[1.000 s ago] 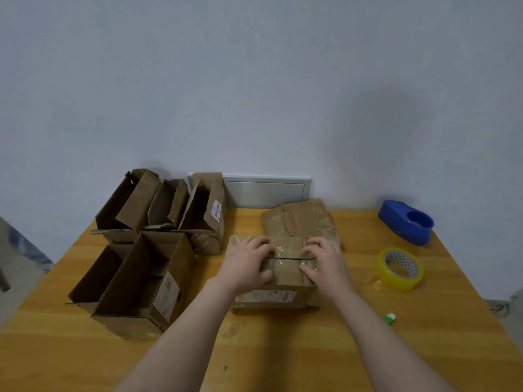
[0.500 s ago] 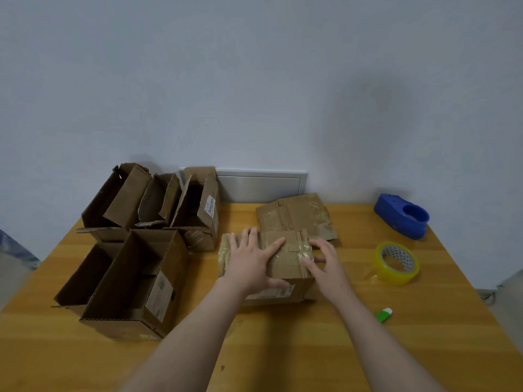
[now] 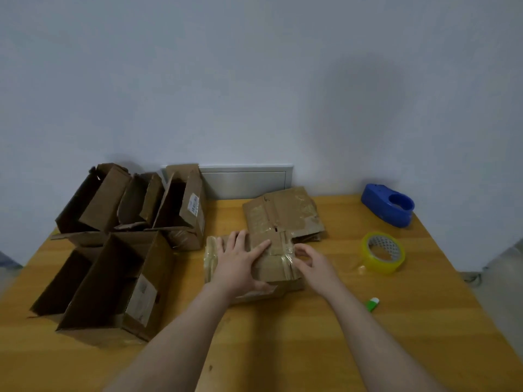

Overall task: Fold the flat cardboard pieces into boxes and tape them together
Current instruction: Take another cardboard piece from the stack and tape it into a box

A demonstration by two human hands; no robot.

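The person is leaning over a wooden table (image 3: 283, 340), and a closed cardboard box (image 3: 273, 265) is sitting at its middle, right in front of them. The left hand (image 3: 240, 264) is lying flat on top of the box with its fingers straight and spread. Its grip is wide, holding nothing, and the palm is pressing down on the top.

The right hand (image 3: 314, 264) is resting at the box's right edge, its fingers curling toward a strip of clear tape (image 3: 285, 251) that is running across the top flaps and down that side. I cannot tell whether this grip is pinching the tape or only touching it.

Just behind the box, a pile of flat cardboard pieces (image 3: 283, 216) is lying on the table, shining with patches of old tape. Off to the right, apart from the box, a yellow roll of tape (image 3: 379, 263) is lying flat. A blue tape dispenser (image 3: 379, 205) is sitting further back, near the far right corner. A small green and white object (image 3: 373, 302) is lying beside the right forearm, too small to identify.

On the left side, two large open boxes (image 3: 113, 284) are sitting side by side near the front. Several smaller open boxes (image 3: 181, 205) are crowding behind them against the wall, where a grey panel (image 3: 246, 182) is showing.
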